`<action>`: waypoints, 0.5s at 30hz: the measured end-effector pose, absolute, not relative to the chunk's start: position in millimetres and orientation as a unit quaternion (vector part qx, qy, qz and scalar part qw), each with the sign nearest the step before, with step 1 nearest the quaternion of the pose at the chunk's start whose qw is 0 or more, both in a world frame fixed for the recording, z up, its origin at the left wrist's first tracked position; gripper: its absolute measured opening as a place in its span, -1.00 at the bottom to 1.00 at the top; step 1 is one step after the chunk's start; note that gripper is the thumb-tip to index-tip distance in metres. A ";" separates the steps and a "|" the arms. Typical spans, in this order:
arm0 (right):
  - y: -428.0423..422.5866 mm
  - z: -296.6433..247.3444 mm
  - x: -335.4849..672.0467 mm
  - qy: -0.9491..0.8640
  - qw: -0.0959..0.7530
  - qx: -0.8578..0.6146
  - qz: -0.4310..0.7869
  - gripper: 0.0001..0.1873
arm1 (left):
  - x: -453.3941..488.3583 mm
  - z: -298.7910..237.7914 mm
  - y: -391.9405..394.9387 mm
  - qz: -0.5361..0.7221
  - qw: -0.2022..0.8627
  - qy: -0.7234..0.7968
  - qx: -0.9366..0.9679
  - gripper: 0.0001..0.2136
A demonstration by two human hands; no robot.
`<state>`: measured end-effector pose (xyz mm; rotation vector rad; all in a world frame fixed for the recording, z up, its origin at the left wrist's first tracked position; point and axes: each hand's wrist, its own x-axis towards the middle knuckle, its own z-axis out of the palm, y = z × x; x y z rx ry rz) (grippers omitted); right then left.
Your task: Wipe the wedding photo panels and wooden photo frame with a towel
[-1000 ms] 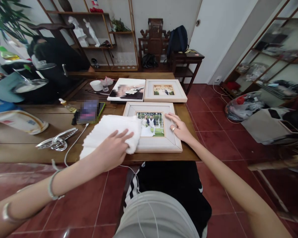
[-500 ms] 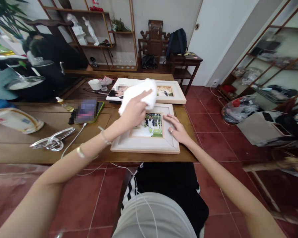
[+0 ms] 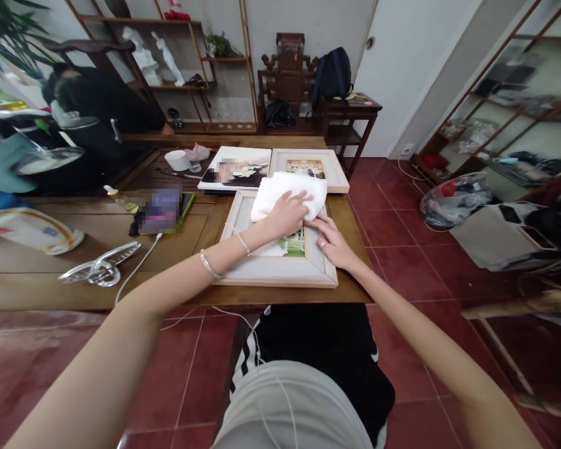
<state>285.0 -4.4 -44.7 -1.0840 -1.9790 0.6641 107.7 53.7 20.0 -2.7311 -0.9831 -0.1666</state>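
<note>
A light wooden picture frame (image 3: 280,272) lies flat near the table's front edge, a photo with green grass (image 3: 293,246) showing inside it. My left hand (image 3: 287,216) presses a folded white cloth (image 3: 280,187) onto the frame's upper part. Its fingers are spread over the cloth, which hides the top of the photo. On the frame's right border rests my right hand (image 3: 333,242), fingers stretched out, a ring on one of them. The right fingertips are close to the cloth's lower edge.
Behind lie a photo panel (image 3: 252,156) and a second pale frame (image 3: 339,171). To the left are a phone (image 3: 161,211) on a white cable, a small dropper bottle (image 3: 121,198), a silver winged ornament (image 3: 100,265), a white cup (image 3: 177,160) and a dark pot (image 3: 51,165).
My left hand has brought the cloth right and toward me, from over the back items onto the near frame's upper part. My right hand has stayed about where it was.
</note>
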 end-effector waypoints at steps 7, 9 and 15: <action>-5.8 -44.2 285.9 -0.764 0.379 -0.443 0.275 -0.40 | 114.4 15.3 56.1 -0.052 0.134 -0.339 -0.930 -0.69; -6.0 -43.9 286.1 -0.764 0.383 -0.439 0.277 -0.38 | 108.0 15.3 55.7 -0.038 0.141 -0.340 -0.929 -0.67; -8.2 -41.5 284.5 -0.767 0.385 -0.428 0.285 -0.33 | 63.9 21.2 49.9 0.011 0.147 -0.399 -0.905 -0.66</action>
